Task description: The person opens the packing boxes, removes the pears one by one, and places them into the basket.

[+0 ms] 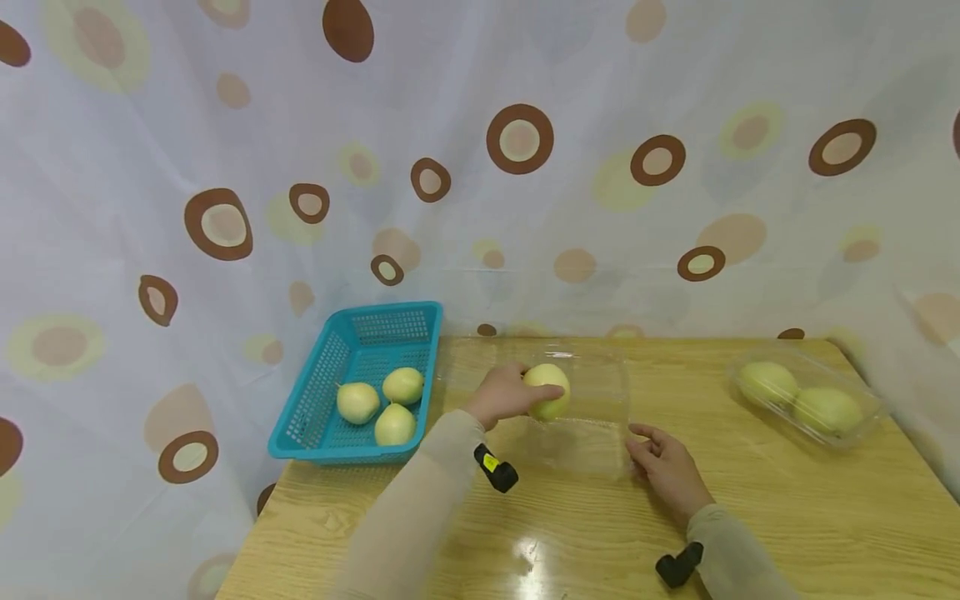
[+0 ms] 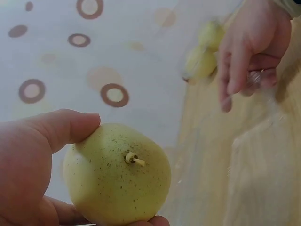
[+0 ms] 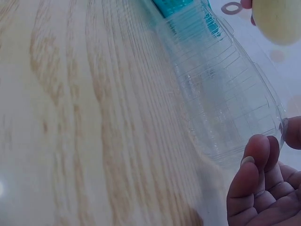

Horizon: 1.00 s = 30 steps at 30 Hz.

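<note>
My left hand (image 1: 504,397) grips a round yellow-green pear (image 1: 552,385) between thumb and fingers, above a clear plastic container (image 1: 581,450). In the left wrist view the pear's short stem (image 2: 134,159) and brown specks face the camera. My right hand (image 1: 670,472) is at the near right corner of the container. The right wrist view has its thumb and fingertips (image 3: 258,147) pinching the thin rim of the container, whose ribbed walls are see-through. No fruit lies inside that container.
A blue plastic basket (image 1: 337,454) with three pears (image 1: 357,403) stands at the left. On the right side of the wooden table (image 1: 750,492) lies another clear container (image 1: 795,423) with two pears (image 1: 827,410) in it. A spotted curtain (image 1: 465,100) hangs behind the table.
</note>
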### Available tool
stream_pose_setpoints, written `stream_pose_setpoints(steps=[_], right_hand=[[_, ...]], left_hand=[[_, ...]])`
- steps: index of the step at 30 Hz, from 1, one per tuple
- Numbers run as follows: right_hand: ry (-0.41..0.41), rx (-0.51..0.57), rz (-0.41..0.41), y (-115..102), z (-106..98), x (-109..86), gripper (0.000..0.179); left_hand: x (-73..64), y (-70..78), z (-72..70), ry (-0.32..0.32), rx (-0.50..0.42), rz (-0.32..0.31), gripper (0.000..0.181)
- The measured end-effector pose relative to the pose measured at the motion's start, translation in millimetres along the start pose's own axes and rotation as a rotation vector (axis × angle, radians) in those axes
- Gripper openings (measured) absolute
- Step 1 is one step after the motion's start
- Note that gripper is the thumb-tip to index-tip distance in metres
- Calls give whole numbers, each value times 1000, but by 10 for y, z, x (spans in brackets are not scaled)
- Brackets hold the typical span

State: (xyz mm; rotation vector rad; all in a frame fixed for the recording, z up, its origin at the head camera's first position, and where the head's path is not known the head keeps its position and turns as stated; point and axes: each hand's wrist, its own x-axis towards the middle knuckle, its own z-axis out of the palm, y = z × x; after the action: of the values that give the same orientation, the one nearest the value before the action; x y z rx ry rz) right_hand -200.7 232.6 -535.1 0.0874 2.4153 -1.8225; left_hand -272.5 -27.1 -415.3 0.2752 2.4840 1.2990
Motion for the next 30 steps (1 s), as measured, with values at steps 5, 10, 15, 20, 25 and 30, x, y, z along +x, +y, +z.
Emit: stream_pose_setpoints(steps=[5, 10, 15, 20, 25, 30], right_hand=[[4, 29, 18, 5, -9, -3, 47], [15, 41, 33, 34, 9, 10, 47], [30, 28, 24, 49, 3, 20, 47], [28, 54, 14, 53, -18, 6, 46], [37, 47, 8, 40, -31, -8, 45], [35, 55, 19, 25, -52, -20, 44]], left_hand=[[-52, 35, -301, 32, -7, 14, 57], [-101, 4, -626, 65, -18, 7, 53], [-191, -68, -980, 159, 33, -58, 57], [-262, -238, -1274, 203, 30, -150, 63], [-317, -464, -1468, 213, -2, -209, 62], [-362, -683, -1603, 225, 51, -266, 57]])
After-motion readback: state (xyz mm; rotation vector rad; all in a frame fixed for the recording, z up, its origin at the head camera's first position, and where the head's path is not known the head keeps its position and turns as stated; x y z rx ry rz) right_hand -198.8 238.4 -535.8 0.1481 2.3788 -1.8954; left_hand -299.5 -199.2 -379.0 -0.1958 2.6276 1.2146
